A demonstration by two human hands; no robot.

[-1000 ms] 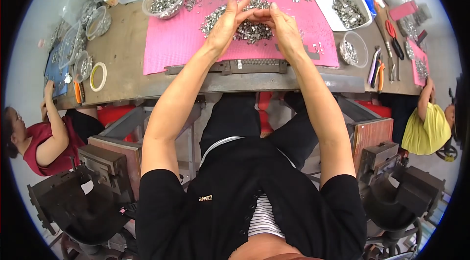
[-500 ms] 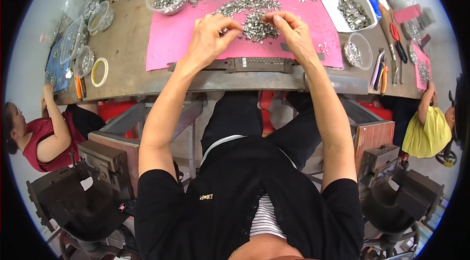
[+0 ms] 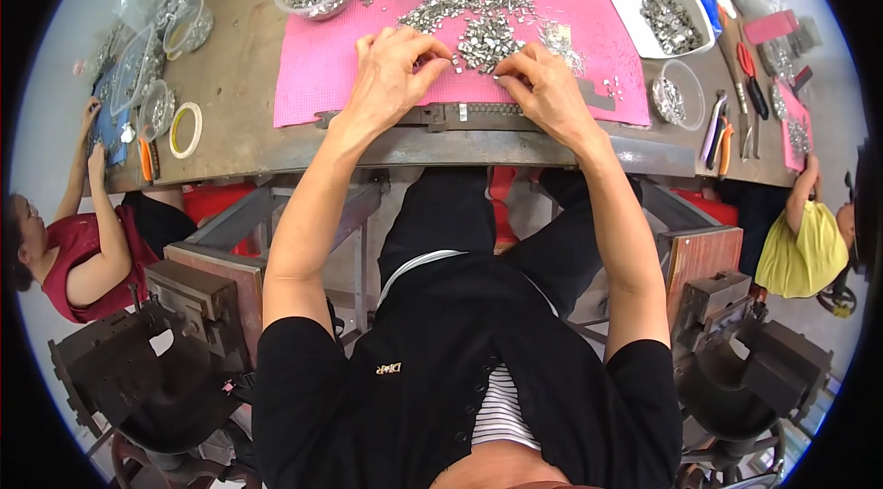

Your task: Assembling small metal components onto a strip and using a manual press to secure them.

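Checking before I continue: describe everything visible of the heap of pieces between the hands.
The heap is a loose mound of many small, shiny, silvery pieces, metal by their look, some blocky. It lies on the pink mat, with a wider scatter of similar pieces just beyond. The right hand is at its near right edge; whether it touches the heap is unclear.

You're sporting black short-sleeved fabric top [image 3: 368,425], dark round buttons [image 3: 478,388] down front, small gold-coloured lettering [image 3: 389,368] left chest, curved white trim [image 3: 423,261], white-and-dark striped undershirt [image 3: 502,411], black trousers [image 3: 432,213]!
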